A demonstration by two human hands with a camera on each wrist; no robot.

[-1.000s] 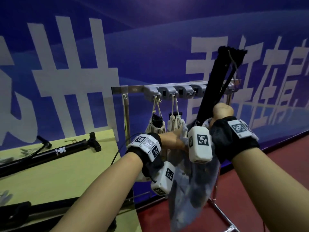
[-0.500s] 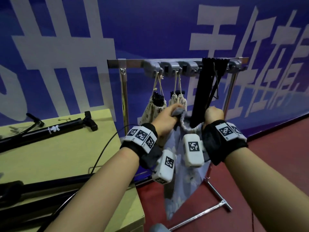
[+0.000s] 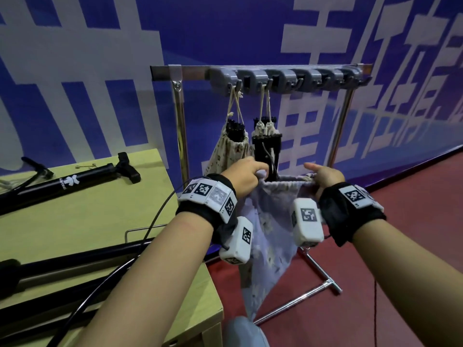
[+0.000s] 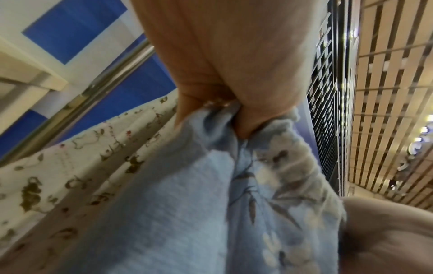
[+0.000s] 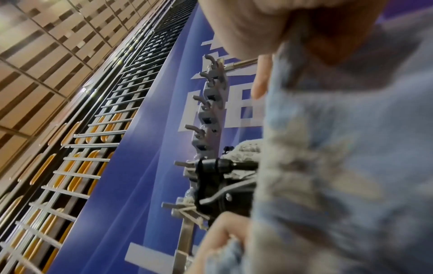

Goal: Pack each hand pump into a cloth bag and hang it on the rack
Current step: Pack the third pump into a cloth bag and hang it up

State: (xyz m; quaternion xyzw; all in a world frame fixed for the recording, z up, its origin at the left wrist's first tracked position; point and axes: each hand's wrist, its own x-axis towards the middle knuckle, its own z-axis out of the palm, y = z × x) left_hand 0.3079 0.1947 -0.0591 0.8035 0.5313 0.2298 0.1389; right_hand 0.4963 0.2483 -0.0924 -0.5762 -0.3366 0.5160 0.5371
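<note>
cloth bags (image 3: 273, 236) (three), two hung

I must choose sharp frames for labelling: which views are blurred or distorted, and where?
Head view: sharp, though the wide lens bends the rack. Left wrist: the blue bag is soft, the left hand fills the top. Right wrist: bag and right hand smeared, hooks clearer.
</note>
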